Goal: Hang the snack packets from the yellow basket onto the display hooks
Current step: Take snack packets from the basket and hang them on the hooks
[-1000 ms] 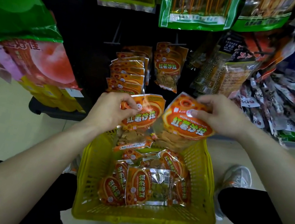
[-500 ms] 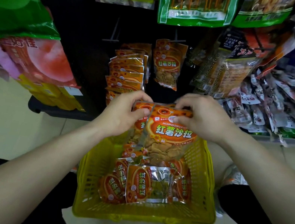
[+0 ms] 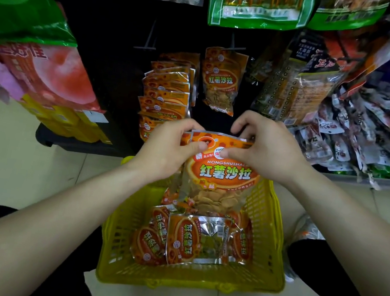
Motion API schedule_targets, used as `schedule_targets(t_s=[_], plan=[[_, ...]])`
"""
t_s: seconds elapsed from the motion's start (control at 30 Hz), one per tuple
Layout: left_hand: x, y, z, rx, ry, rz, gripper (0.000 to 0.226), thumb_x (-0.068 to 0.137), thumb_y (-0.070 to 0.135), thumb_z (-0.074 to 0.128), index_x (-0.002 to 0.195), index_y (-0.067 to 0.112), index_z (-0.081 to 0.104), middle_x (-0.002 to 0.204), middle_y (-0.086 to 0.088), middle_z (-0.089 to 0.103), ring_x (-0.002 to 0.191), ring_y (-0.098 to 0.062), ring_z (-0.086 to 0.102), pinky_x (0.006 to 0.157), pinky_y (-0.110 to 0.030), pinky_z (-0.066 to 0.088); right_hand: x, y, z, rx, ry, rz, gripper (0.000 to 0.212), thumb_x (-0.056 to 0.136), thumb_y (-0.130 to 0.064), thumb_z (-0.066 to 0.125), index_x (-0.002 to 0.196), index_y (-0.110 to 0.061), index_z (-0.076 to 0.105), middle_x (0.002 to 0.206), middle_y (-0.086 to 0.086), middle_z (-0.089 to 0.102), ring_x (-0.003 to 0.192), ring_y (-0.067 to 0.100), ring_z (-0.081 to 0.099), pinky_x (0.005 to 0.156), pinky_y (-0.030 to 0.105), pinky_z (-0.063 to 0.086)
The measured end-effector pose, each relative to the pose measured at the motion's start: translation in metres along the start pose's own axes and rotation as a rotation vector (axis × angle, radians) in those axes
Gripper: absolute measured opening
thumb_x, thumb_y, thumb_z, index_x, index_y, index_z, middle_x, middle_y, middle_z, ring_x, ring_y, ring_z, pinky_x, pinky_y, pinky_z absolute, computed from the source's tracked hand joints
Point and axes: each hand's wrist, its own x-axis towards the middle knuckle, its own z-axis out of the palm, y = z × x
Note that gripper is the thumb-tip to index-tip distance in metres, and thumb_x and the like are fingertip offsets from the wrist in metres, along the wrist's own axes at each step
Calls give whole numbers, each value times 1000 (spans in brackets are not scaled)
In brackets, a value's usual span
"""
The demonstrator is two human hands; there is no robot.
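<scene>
Two orange snack packets (image 3: 223, 173) are stacked face to face and held upright above the yellow basket (image 3: 273, 242). My left hand (image 3: 169, 153) pinches their top left corner and my right hand (image 3: 265, 144) pinches the top right edge. Several more orange packets (image 3: 188, 240) lie in the basket. On the dark display wall behind, a row of the same packets (image 3: 167, 93) hangs on one hook, and a single packet (image 3: 220, 84) hangs on the hook (image 3: 234, 49) to its right. A bare hook (image 3: 149, 40) sticks out at upper left.
Green-edged bags (image 3: 258, 2) hang above. Dark and silver snack packs (image 3: 366, 118) crowd the right side. A large pink and green bag (image 3: 37, 62) hangs at the left over yellow boxes (image 3: 68, 120). Pale floor tiles surround the basket, and my dark-trousered knees flank it.
The two packets, held apart one in each hand a second ago, have been brought together into one upright stack held by both hands at its top edge.
</scene>
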Motion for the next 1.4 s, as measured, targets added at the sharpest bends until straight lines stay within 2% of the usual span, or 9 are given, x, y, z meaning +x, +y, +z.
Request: schedule_targets(t_s=[0.1, 0.27, 0.37, 0.5, 0.63, 0.73, 1.0, 1.3, 1.4], plan=[[4, -4, -3, 6, -27, -25, 14, 94, 23, 68, 105, 31, 66, 100, 11, 72, 92, -6, 70, 77, -35, 61, 5, 8, -3, 63, -76, 15, 34, 71, -43, 85, 98, -36, 66, 91, -16, 68, 83, 1, 64, 68, 31, 52], [4, -7, -6, -48, -87, -54, 24, 98, 16, 62, 103, 40, 62, 99, 16, 71, 92, 2, 68, 72, -18, 58, 8, 25, -9, 193, -149, 33, 20, 79, -24, 83, 96, -27, 74, 93, -7, 72, 87, 8, 67, 72, 31, 50], [4, -5, -8, -138, -70, -86, 24, 99, 15, 61, 99, 39, 62, 93, 17, 72, 89, 4, 69, 66, -13, 54, 9, 27, -10, 244, -143, 29, 14, 83, -25, 80, 96, -26, 74, 91, -5, 72, 85, 12, 68, 73, 37, 55], [5, -2, -9, -207, -33, -131, 21, 98, 19, 63, 96, 40, 61, 87, 20, 72, 88, 2, 71, 65, -17, 57, 10, 26, -11, 240, -111, 8, 8, 88, -28, 75, 92, -22, 74, 85, -5, 73, 81, 13, 69, 76, 46, 57], [6, -2, -7, -221, -10, -157, 19, 98, 21, 63, 97, 40, 61, 99, 10, 73, 92, -6, 72, 72, -27, 61, 9, 24, -11, 219, -53, -2, 8, 90, -26, 72, 91, -18, 74, 84, -5, 74, 78, 10, 70, 74, 45, 58], [7, -1, -8, -231, 16, -165, 21, 97, 19, 65, 96, 40, 63, 101, 8, 72, 94, -11, 72, 71, -27, 61, 9, 23, -13, 237, -67, -4, 8, 89, -25, 73, 87, -17, 73, 80, -2, 73, 75, 11, 70, 72, 43, 59], [8, 0, -10, -249, 69, -157, 22, 93, 17, 70, 97, 38, 63, 98, 9, 74, 91, -6, 73, 68, -22, 60, 11, 26, -13, 264, -36, 22, 8, 86, -19, 77, 88, -26, 73, 71, -11, 73, 63, 2, 69, 55, 14, 52], [8, -1, -10, -214, 68, -167, 21, 94, 19, 69, 94, 39, 63, 95, 11, 74, 88, -4, 73, 65, -18, 58, 11, 28, -11, 272, -52, 13, 4, 89, -19, 73, 89, -23, 72, 70, -5, 73, 63, 5, 69, 58, 20, 55], [7, -2, -8, -196, 54, -163, 22, 94, 18, 69, 93, 39, 63, 93, 13, 73, 85, -2, 72, 62, -17, 57, 11, 28, -12, 211, -113, 9, 5, 89, -19, 73, 90, -24, 70, 73, -4, 72, 70, 8, 69, 66, 27, 55]])
